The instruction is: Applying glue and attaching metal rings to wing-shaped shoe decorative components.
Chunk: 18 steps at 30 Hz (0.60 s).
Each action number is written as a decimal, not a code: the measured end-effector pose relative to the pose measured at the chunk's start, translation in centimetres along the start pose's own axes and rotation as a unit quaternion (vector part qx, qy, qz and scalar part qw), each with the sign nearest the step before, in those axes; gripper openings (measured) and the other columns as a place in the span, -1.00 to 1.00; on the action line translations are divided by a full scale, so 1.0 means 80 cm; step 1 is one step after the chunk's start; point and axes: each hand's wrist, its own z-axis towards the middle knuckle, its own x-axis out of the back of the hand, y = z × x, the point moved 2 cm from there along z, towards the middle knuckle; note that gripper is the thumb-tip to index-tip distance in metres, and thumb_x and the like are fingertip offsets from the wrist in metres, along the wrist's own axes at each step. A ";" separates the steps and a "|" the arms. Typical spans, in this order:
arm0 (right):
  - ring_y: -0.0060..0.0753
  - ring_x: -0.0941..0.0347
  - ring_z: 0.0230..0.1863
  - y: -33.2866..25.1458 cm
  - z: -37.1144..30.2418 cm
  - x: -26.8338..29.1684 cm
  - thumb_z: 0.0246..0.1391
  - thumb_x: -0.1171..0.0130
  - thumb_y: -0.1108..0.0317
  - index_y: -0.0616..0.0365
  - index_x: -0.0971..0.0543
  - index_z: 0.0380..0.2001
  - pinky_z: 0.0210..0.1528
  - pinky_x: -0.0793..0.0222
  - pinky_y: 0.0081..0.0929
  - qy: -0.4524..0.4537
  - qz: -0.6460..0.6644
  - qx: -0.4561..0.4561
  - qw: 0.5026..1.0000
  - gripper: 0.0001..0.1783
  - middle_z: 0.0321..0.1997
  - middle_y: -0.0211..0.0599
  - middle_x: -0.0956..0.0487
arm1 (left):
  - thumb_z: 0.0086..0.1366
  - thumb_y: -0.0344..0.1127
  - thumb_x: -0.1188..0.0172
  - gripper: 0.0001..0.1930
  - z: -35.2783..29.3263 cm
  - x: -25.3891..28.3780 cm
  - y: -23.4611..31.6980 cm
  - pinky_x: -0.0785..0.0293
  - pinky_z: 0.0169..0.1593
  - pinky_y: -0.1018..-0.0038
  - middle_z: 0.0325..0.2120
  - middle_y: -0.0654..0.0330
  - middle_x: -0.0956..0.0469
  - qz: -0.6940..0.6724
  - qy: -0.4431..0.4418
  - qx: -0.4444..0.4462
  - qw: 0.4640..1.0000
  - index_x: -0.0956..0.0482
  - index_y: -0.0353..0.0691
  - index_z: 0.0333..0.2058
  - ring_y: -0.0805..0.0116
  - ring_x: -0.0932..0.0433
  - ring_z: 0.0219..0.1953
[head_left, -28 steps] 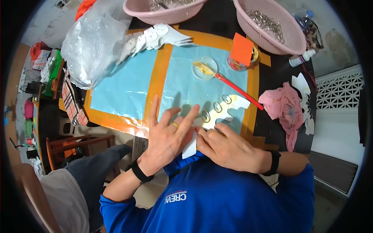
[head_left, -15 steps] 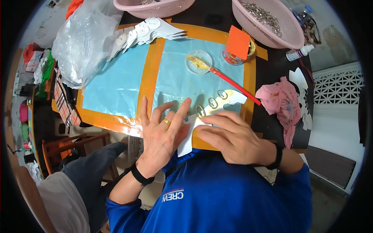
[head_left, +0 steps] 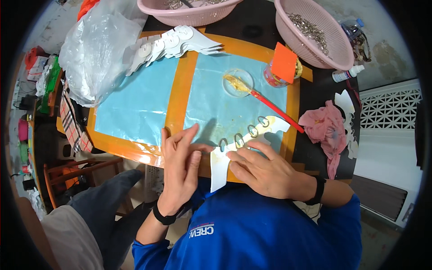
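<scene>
A white curved strip [head_left: 218, 173], perhaps card, lies at the table's near edge. Several metal rings [head_left: 253, 131] stand along its far edge, with yellowish smears around them. My left hand [head_left: 180, 164] is to the left of the strip, fingers stretched and apart, one fingertip touching near the leftmost ring [head_left: 223, 144]. My right hand [head_left: 272, 173] rests its fingertips on the strip's middle, fingers apart, covering part of it. Beyond them, a red-handled brush [head_left: 276, 109] with yellow paste on its tip leans on a small clear dish [head_left: 243, 92].
Pale blue sheeting [head_left: 135, 114] edged with orange tape covers the table. Pink baskets [head_left: 333, 58] of metal pieces, stacked white cutouts [head_left: 180, 40], a plastic bag [head_left: 96, 58], a tin [head_left: 275, 77], a pink cloth [head_left: 326, 130] and a small bottle [head_left: 347, 73] surround it. Another person's leg [head_left: 103, 193] is at left.
My left hand has drawn back leftward from the strip, and the leftmost ring now shows plainly. My right hand stays on the strip. The whole view has shifted slightly.
</scene>
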 end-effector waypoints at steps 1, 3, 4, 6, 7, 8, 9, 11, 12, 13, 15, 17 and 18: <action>-0.23 -0.48 0.18 0.000 0.000 -0.001 0.14 -0.21 0.34 0.22 -0.62 -0.16 0.36 -0.30 -0.14 0.005 0.007 -0.009 1.000 -0.76 0.00 -0.13 -0.62 | 0.40 -0.54 -0.17 -0.41 -0.008 0.005 -0.007 0.17 0.57 -0.01 -0.10 0.18 -0.61 -0.056 0.014 0.034 0.998 -0.34 -0.27 0.39 0.23 -0.43 0.23; -0.23 -0.49 0.16 -0.001 -0.004 -0.002 0.13 -0.21 0.34 0.22 -0.62 -0.17 0.36 -0.30 -0.15 0.012 0.025 -0.031 0.999 -0.76 0.01 -0.13 -0.62 | 0.42 -0.51 -0.10 -0.41 -0.018 0.004 -0.017 0.11 0.58 0.05 0.12 0.08 -0.49 -0.102 0.147 0.054 0.982 -0.28 -0.30 0.41 0.24 -0.43 0.25; -0.23 -0.50 0.12 0.000 -0.007 -0.004 0.12 -0.21 0.35 0.24 -0.61 -0.18 0.34 -0.33 -0.18 0.017 0.013 -0.029 0.999 -0.77 -0.02 -0.13 -0.62 | 0.39 -0.49 -0.13 -0.41 -0.016 0.009 -0.018 0.11 0.57 -0.01 0.14 0.04 -0.50 -0.054 0.163 0.015 0.985 -0.31 -0.30 0.39 0.16 -0.41 0.29; -0.24 -0.51 0.10 0.004 0.000 -0.006 0.11 -0.21 0.35 0.25 -0.61 -0.19 0.33 -0.34 -0.19 0.018 0.023 -0.018 0.999 -0.76 -0.05 -0.15 -0.61 | 0.33 -0.43 -0.21 -0.46 -0.012 0.013 -0.003 0.16 0.55 -0.17 0.20 0.02 -0.51 0.046 0.103 -0.092 0.989 -0.46 -0.25 0.29 0.03 -0.38 0.36; -0.24 -0.51 0.09 0.006 0.002 -0.002 0.11 -0.21 0.35 0.26 -0.60 -0.19 0.32 -0.35 -0.20 0.014 0.024 -0.012 1.000 -0.76 -0.06 -0.16 -0.60 | 0.29 -0.38 -0.26 -0.51 -0.013 0.008 0.006 0.21 0.53 -0.25 0.24 0.05 -0.51 0.099 0.029 -0.159 0.982 -0.57 -0.20 0.21 -0.02 -0.36 0.38; -0.24 -0.51 0.07 0.004 0.003 0.002 0.11 -0.20 0.37 0.27 -0.60 -0.19 0.31 -0.38 -0.21 -0.013 0.023 0.005 1.000 -0.77 -0.10 -0.17 -0.59 | 0.33 -0.23 -0.26 -0.52 -0.023 -0.002 0.011 0.27 0.52 -0.35 0.38 0.14 -0.41 0.171 -0.057 -0.179 0.967 -0.61 -0.11 0.22 -0.01 -0.21 0.50; -0.23 -0.51 0.07 0.005 0.004 0.003 0.12 -0.20 0.37 0.28 -0.59 -0.19 0.31 -0.38 -0.21 -0.002 0.030 0.002 1.000 -0.77 -0.10 -0.17 -0.58 | 0.39 -0.06 -0.23 -0.41 -0.024 -0.010 0.008 0.30 0.51 -0.37 0.42 0.23 -0.38 0.219 -0.122 -0.207 0.946 -0.48 -0.06 0.36 0.05 -0.15 0.54; -0.22 -0.51 0.08 0.004 -0.002 -0.003 0.13 -0.18 0.38 0.29 -0.59 -0.18 0.32 -0.38 -0.21 0.021 0.042 -0.002 0.999 -0.77 -0.10 -0.16 -0.58 | 0.41 0.07 -0.18 -0.31 -0.027 -0.025 0.000 0.35 0.52 -0.37 0.44 0.28 -0.35 0.251 -0.180 -0.217 0.926 -0.37 -0.05 0.43 0.08 -0.08 0.57; -0.19 -0.50 0.13 0.004 -0.008 -0.006 0.15 -0.17 0.36 0.28 -0.60 -0.17 0.33 -0.38 -0.21 0.010 0.041 -0.010 0.999 -0.76 -0.05 -0.10 -0.59 | 0.42 0.08 -0.17 -0.29 -0.025 -0.026 -0.001 0.36 0.52 -0.37 0.45 0.29 -0.34 0.260 -0.187 -0.221 0.921 -0.32 -0.05 0.45 0.08 -0.06 0.58; -0.19 -0.50 0.15 0.005 -0.011 -0.007 0.15 -0.18 0.35 0.28 -0.61 -0.15 0.34 -0.38 -0.21 0.021 0.046 -0.015 0.999 -0.74 -0.01 -0.08 -0.59 | 0.43 0.10 -0.16 -0.27 -0.024 -0.026 -0.002 0.38 0.52 -0.37 0.46 0.30 -0.33 0.269 -0.194 -0.224 0.916 -0.27 -0.05 0.48 0.07 -0.03 0.58; -0.19 -0.50 0.18 0.006 -0.017 -0.004 0.15 -0.19 0.35 0.27 -0.62 -0.12 0.35 -0.37 -0.20 0.044 0.052 -0.028 0.997 -0.72 0.07 -0.04 -0.60 | 0.44 0.11 -0.14 -0.24 -0.024 -0.026 -0.005 0.40 0.52 -0.36 0.47 0.32 -0.31 0.275 -0.199 -0.224 0.914 -0.21 -0.05 0.50 0.05 -0.01 0.59; -0.16 -0.50 0.23 0.003 -0.028 0.011 0.15 -0.22 0.36 0.26 -0.64 -0.11 0.35 -0.40 -0.16 0.081 0.029 0.016 0.996 -0.72 0.15 0.02 -0.60 | 0.45 0.12 -0.13 -0.23 -0.025 -0.025 -0.007 0.42 0.52 -0.36 0.47 0.32 -0.31 0.268 -0.194 -0.213 0.919 -0.18 -0.05 0.51 0.03 0.00 0.59; -0.14 -0.50 0.24 -0.002 -0.036 0.019 0.15 -0.22 0.36 0.25 -0.65 -0.11 0.35 -0.41 -0.15 0.107 0.034 0.041 0.993 -0.73 0.15 0.02 -0.60 | 0.46 0.09 -0.14 -0.21 -0.026 -0.026 -0.006 0.42 0.52 -0.35 0.47 0.32 -0.30 0.276 -0.202 -0.207 0.917 -0.13 -0.09 0.52 0.01 0.03 0.60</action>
